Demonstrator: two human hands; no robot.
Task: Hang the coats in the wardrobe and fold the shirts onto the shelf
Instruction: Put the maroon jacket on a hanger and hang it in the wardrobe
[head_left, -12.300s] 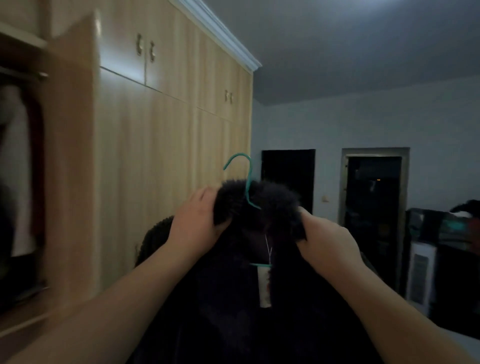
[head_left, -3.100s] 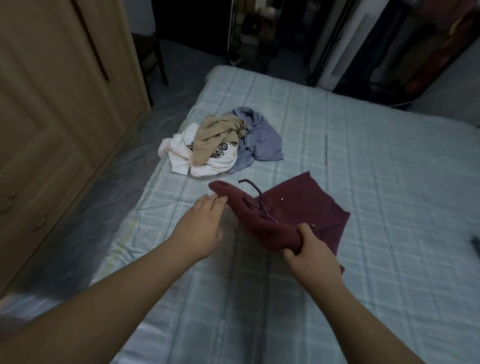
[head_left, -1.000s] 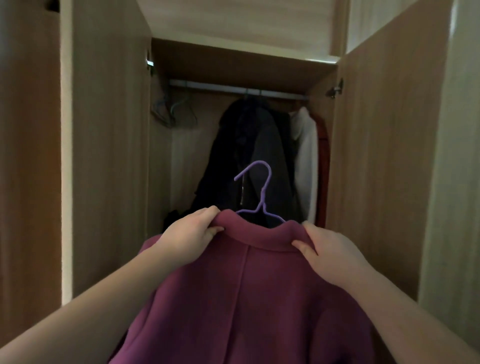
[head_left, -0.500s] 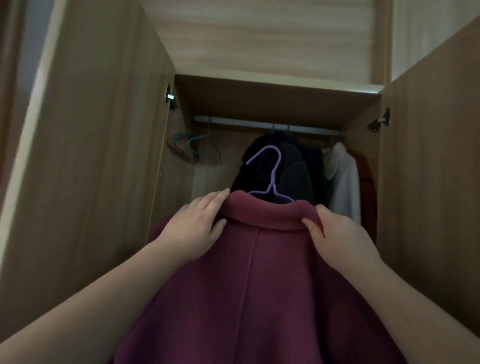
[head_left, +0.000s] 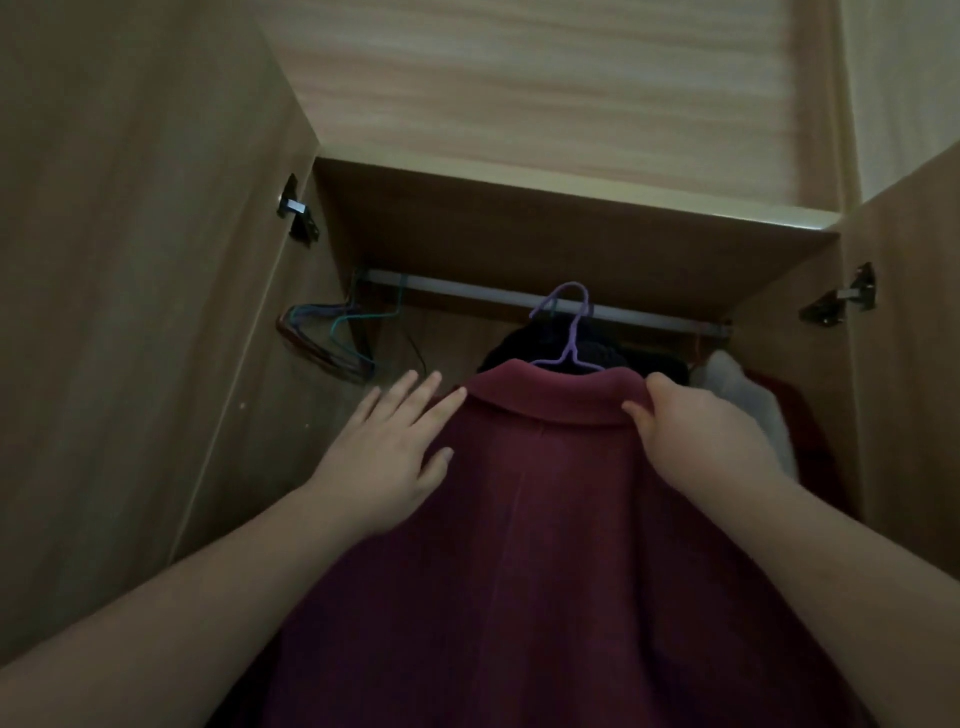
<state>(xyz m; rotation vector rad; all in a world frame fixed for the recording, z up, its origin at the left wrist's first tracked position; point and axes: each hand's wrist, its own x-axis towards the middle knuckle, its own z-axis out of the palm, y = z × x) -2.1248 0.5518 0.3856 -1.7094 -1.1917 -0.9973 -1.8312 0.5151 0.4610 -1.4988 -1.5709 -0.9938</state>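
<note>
- The empty hangers bunch at the far left end of the rail, pushed aside, it seems, so the middle of the wardrobe stays free for coats.
- The left hand lies flat on the left shoulder of the maroon coat, fingers straight and spread, gripping nothing; I judge it is steadying the cloth so the shoulder sits square on its hanger and does not slide off.
- The maroon coat fills the lower middle of the view between the two forearms, its back and centre seam toward the camera, collar uppermost, right at the wardrobe opening.
- The purple hanger rises out of the collar, its hook level with the rail (whether it is over the rail or just in front of it I cannot tell).
- The right hand grasps the right side of the collar, thumb on the near face and fingers curled behind it; it probably carries the weight while the hook is brought to the rail.
- Behind the collar hang dark coats, and right of them a white garment and a red garment, so the maroon coat is aimed at the gap on their left.
</note>
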